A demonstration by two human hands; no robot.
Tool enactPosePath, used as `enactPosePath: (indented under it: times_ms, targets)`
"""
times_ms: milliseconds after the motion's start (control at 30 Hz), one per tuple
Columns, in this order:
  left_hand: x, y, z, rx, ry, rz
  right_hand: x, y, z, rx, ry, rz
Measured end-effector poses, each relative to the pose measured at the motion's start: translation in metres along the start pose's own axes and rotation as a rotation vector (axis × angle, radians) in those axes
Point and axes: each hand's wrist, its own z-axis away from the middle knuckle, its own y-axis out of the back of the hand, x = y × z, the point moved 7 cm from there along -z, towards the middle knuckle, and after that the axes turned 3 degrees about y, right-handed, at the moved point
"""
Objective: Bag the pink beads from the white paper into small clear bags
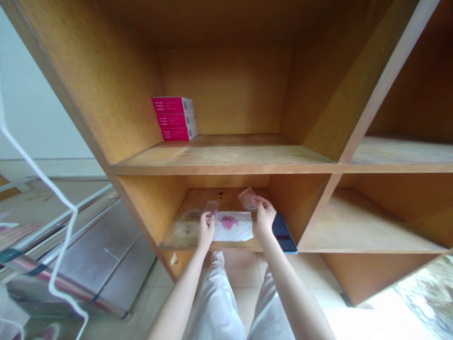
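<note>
I see my left hand (205,230) pinching a small clear bag (212,206) by its lower edge, just beside the pink beads (229,221) on a white sheet (242,232); my right hand (264,218) pinches a second clear bag (247,198) - both arms reach forward onto the lower shelf (180,232); the pink boxes (174,119) carry writing - too small to read.

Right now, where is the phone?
In the head view, the phone lies at the front edge of the lower shelf, just right of the right hand and the white sheet.
</note>
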Motion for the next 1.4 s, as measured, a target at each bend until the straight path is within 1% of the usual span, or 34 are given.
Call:
enactPosePath:
  times_ms: [67, 133, 167, 200, 233, 333, 433, 500, 533, 633, 700, 767, 867, 967, 1100, 1200, 1267, 1400]
  targets:
    - [0.015, -0.016, 0.005, -0.145, 0.020, 0.053, 0.007, -0.003, 0.025, -0.020, -0.075, -0.076]
    - [0.026, -0.032, 0.008, -0.275, 0.122, 0.177, 0.014, -0.010, 0.047, -0.079, -0.117, -0.086]
    - [0.031, -0.037, 0.009, -0.309, 0.167, 0.236, 0.017, -0.011, 0.057, -0.084, -0.136, -0.073]
    - [0.037, -0.039, 0.008, -0.305, 0.192, 0.281, 0.020, -0.013, 0.065, -0.103, -0.150, -0.054]
    - [0.041, -0.036, 0.005, -0.251, 0.196, 0.309, 0.022, -0.017, 0.072, -0.139, -0.162, -0.044]
    - [0.050, -0.023, -0.007, -0.149, 0.148, 0.315, 0.025, -0.030, 0.088, -0.296, -0.180, -0.043]
    - [0.054, -0.011, -0.015, -0.148, 0.093, 0.275, 0.028, -0.043, 0.098, -0.479, -0.236, -0.055]
    - [0.057, -0.004, -0.018, -0.149, 0.048, 0.225, 0.029, -0.047, 0.100, -0.543, -0.283, -0.085]
    - [0.059, 0.000, -0.018, -0.150, 0.017, 0.185, 0.029, -0.048, 0.099, -0.551, -0.308, -0.114]
    - [0.069, 0.005, -0.017, -0.192, -0.083, 0.018, 0.025, -0.049, 0.089, -0.521, -0.372, -0.219]
    - [0.073, 0.006, -0.016, -0.233, -0.119, -0.076, 0.019, -0.051, 0.083, -0.517, -0.375, -0.225]
    - [0.075, 0.006, -0.014, -0.263, -0.138, -0.125, 0.013, -0.054, 0.078, -0.540, -0.339, -0.159]
    - [0.078, 0.003, -0.011, -0.296, -0.170, -0.150, 0.009, -0.057, 0.075, -0.567, -0.261, -0.061]
    - [0.081, -0.001, -0.005, -0.333, -0.179, -0.123, 0.011, -0.060, 0.077, -0.569, -0.220, -0.025]
    - [0.087, -0.005, 0.001, -0.332, -0.176, -0.089, 0.012, -0.062, 0.082, -0.590, -0.204, 0.005]
    - [0.090, -0.005, 0.003, -0.319, -0.187, -0.117, 0.008, -0.065, 0.085, -0.663, -0.190, 0.018]
    - [0.091, -0.005, 0.002, -0.332, -0.196, -0.134, 0.006, -0.066, 0.086, -0.708, -0.194, 0.025]
    - [0.092, -0.004, 0.001, -0.352, -0.204, -0.146, 0.007, -0.067, 0.084, -0.757, -0.201, 0.031]
